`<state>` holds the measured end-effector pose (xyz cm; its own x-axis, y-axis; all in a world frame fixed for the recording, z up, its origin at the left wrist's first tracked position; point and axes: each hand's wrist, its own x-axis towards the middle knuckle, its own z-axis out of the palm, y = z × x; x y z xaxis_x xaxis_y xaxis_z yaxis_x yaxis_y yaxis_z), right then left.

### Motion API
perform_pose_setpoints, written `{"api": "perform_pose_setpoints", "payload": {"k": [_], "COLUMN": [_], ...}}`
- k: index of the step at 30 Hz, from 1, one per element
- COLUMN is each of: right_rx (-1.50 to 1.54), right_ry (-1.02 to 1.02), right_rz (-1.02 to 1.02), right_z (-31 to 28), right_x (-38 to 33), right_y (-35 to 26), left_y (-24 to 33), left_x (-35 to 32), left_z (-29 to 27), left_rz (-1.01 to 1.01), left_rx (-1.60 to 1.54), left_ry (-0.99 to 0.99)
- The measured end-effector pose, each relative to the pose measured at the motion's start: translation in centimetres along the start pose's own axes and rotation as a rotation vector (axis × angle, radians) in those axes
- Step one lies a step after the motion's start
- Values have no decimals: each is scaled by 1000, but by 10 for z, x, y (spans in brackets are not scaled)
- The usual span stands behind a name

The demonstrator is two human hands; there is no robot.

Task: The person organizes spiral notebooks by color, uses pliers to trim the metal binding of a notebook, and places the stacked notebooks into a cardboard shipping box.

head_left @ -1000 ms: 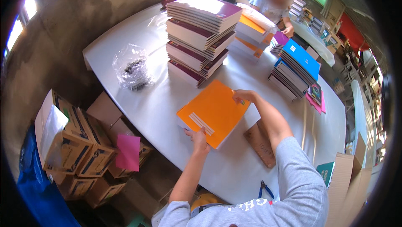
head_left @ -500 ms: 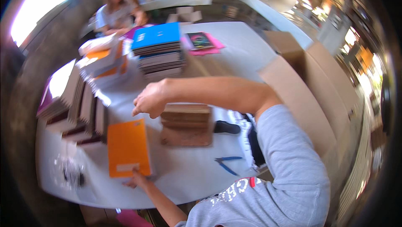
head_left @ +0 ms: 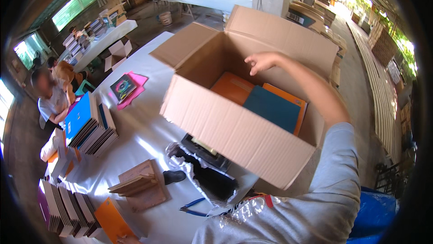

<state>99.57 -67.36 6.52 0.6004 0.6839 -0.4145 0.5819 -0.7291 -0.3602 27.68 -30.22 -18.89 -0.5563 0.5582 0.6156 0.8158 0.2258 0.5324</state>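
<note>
My right hand (head_left: pixel 262 63) is over the open cardboard box (head_left: pixel 234 131), fingers loosely bent and a little apart, with nothing visible in them. Inside the box lie an orange notebook (head_left: pixel 231 89) and a dark blue one (head_left: pixel 273 109), which partly covers another orange notebook (head_left: pixel 301 115). At the lower edge my left hand (head_left: pixel 128 239) grips the near end of an orange notebook (head_left: pixel 112 219) on the table; most of that hand is cut off. Beside this notebook stands a row of thick notebooks (head_left: pixel 67 210).
A wooden stand (head_left: pixel 143 190), blue-handled pliers (head_left: pixel 194 207) and a paper-lined open container (head_left: pixel 212 178) are on the white table (head_left: pixel 144 127). Farther off are a stack of blue notebooks (head_left: pixel 88 122) and a dark booklet on pink sheets (head_left: pixel 124 88). Another person (head_left: pixel 52 100) sits at the far left.
My view has swung right, bringing the box interior into sight. My right hand has moved from above the orange notebook on the table to over the box. My left hand stays at that notebook.
</note>
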Motion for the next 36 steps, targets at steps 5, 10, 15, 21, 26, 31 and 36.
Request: {"api": "perform_pose_setpoints", "payload": {"k": [5, 10, 15, 21, 26, 31, 36], "right_rx": [135, -5, -96, -83, -112, 168, 258], "right_ry": [49, 22, 119, 135, -117, -24, -248], "right_rz": [265, 201, 343, 337, 198, 335, 221], "right_z": [53, 98, 110, 136, 118, 114, 115], "right_x": [62, 120, 146, 137, 132, 123, 138], "right_y": [66, 94, 86, 91, 99, 85, 106], "left_y": [63, 99, 130, 252, 381, 454, 459], "left_x": [-7, -16, -26, -112, -237, -264, -266], "left_z": [-26, -41, -66, -120, -210, -258, -244], "left_rz": [199, 326, 506, 879, 1086, 1552, 1759], "left_rx": [1, -3, -36, -413, -1452, -1384, -1184], "left_ry": [27, 40, 42, -211, -818, -1042, -1167]}}
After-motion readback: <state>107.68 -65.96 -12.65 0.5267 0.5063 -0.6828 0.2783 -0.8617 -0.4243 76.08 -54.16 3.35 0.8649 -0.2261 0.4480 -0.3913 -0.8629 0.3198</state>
